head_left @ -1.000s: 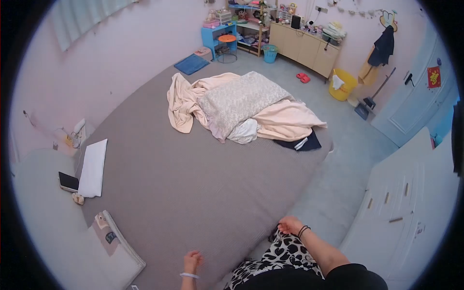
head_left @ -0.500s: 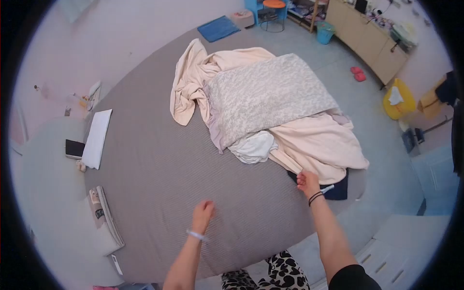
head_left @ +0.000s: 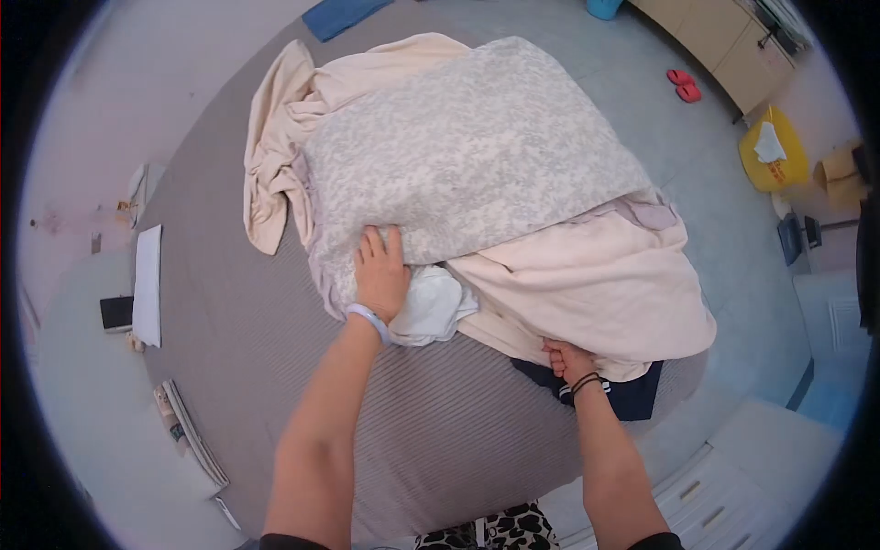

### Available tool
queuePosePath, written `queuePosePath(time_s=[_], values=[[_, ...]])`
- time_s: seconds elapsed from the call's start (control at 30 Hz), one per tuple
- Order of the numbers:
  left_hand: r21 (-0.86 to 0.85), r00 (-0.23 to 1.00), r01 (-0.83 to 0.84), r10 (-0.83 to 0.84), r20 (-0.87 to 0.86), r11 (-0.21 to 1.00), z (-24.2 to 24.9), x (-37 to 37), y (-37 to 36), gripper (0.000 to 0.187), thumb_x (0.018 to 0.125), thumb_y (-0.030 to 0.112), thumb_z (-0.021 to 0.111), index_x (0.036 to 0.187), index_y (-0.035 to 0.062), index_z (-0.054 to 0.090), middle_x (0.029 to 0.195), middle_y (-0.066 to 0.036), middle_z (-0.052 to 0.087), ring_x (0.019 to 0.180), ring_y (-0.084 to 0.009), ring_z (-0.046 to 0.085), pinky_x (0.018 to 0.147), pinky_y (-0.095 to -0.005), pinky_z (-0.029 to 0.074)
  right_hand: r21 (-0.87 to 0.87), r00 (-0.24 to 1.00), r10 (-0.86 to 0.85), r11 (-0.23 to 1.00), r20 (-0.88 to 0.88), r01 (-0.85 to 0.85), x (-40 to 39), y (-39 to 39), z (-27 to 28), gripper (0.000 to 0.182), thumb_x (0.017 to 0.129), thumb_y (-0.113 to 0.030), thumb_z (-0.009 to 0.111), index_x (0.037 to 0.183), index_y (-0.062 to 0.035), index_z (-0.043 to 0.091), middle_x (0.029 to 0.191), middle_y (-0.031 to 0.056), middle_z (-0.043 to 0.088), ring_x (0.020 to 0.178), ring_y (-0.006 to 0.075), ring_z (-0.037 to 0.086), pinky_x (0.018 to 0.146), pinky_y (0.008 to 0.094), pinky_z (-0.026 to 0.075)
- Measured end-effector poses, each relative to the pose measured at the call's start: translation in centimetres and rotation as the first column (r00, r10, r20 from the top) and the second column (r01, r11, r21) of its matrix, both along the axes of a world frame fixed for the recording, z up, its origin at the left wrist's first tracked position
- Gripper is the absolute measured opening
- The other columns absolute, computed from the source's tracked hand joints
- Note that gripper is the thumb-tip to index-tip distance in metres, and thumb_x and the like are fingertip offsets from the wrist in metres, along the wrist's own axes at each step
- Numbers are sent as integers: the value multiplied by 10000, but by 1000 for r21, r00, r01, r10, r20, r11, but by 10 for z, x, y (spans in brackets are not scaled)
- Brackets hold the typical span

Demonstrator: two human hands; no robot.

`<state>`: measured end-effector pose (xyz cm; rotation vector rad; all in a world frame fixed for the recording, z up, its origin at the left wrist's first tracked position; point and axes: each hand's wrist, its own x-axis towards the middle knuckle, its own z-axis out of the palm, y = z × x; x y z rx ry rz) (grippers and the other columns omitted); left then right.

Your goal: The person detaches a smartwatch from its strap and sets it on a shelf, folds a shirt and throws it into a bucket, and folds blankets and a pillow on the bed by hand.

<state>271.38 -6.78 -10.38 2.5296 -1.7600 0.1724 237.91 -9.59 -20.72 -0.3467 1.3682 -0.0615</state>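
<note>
My left hand (head_left: 381, 275) lies with its fingers spread on the near left edge of a patterned grey-and-white pillow or folded quilt (head_left: 477, 137). Just beside it, a bunched white cloth (head_left: 431, 307) pokes out from under that edge. Fingers curled, my right hand (head_left: 570, 359) grips the near edge of a cream blanket (head_left: 596, 284). This blanket runs beneath the patterned piece and comes out again at the far left. Under my right wrist lies a dark navy cloth (head_left: 632, 394), partly covered by the blanket.
Everything rests on a grey ribbed bed cover (head_left: 247, 367). A white pillow (head_left: 148, 284) stands at the left edge, and a blue mat (head_left: 344, 14) lies at the far end. On the floor to the right are red slippers (head_left: 683, 85) and a yellow bucket (head_left: 756, 165).
My left hand has moved forward from above the bare bed cover onto the patterned piece. The view has come closer to the bedding. My right hand stays at the blanket's near edge.
</note>
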Motion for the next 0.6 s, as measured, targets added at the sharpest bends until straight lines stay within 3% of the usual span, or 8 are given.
queuePosePath(time_s=[0.13, 0.23, 0.3, 0.33, 0.4, 0.53, 0.57, 0.6], values=[[120, 982, 10, -32, 185, 993, 14, 11, -8, 575, 677, 94, 603, 1204, 104, 373, 1250, -195, 358, 1051, -314, 431, 877, -442, 345, -67, 997, -39, 997, 59, 43, -2, 3, 3, 230, 738, -228, 661, 631, -95, 507, 457, -49, 329, 368, 67, 242, 354, 227, 185], [87, 992, -54, 63, -113, 995, 23, 32, -18, 399, 703, 98, 594, 1086, 68, 488, 1094, -155, 509, 915, -305, 518, 798, -402, 404, -175, 999, -27, 984, 29, 31, -3, 6, 4, 223, 742, -219, 655, 630, -94, 508, 462, -51, 334, 370, 66, 246, 353, 226, 183], [-121, 787, -216, 100, -608, 969, 21, 64, -29, 175, 745, 105, 556, 896, 18, 564, 787, -126, 579, 691, -280, 538, 651, -348, 431, -64, 998, -43, 997, 55, 46, -4, 5, -3, 220, 744, -219, 654, 636, -94, 509, 458, -53, 329, 365, 64, 245, 351, 227, 179], [-123, 792, -221, 105, -602, 967, 30, 71, -27, 175, 745, 105, 556, 896, 18, 564, 787, -126, 579, 691, -280, 538, 651, -348, 431, -64, 997, -36, 997, 64, 40, -4, 5, -3, 220, 744, -219, 654, 636, -94, 509, 458, -53, 329, 365, 64, 245, 351, 227, 179], [-251, 620, -158, -102, -778, 955, 107, 54, -25, 136, 779, 102, 498, 773, -19, 559, 580, -147, 503, 554, -254, 482, 560, -319, 408, -73, 999, -5, 997, 48, 9, -3, 4, 1, 227, 749, -230, 653, 644, -89, 510, 454, -54, 324, 357, 62, 243, 347, 228, 174], [-149, 780, 329, -358, -513, 932, 253, -6, 54, 109, 709, 43, 515, 801, -10, 540, 565, -118, 436, 473, -230, 433, 475, -314, 378, -154, 999, -39, 987, 32, 44, 1, 13, 7, 242, 754, -236, 650, 643, -86, 496, 433, -69, 279, 344, 51, 200, 339, 230, 150], [-1, 818, 378, -334, -469, 926, 287, -28, 88, 188, 633, 25, 537, 821, 14, 537, 556, -99, 417, 454, -228, 440, 434, -334, 367, -199, 996, 60, 979, 65, -46, -7, 13, 2, 245, 779, -272, 624, 799, -40, 549, 565, 5, 479, 440, 103, 430, 383, 250, 336], [55, 812, 458, -392, -433, 887, 307, -40, 130, 234, 613, 38, 540, 846, 13, 543, 579, -72, 449, 472, -221, 476, 440, -335, 382, -208, 994, 72, 977, 80, -54, -9, 20, -12, 245, 779, -272, 624, 799, -40, 549, 565, 5, 479, 440, 103, 430, 383, 250, 336]])
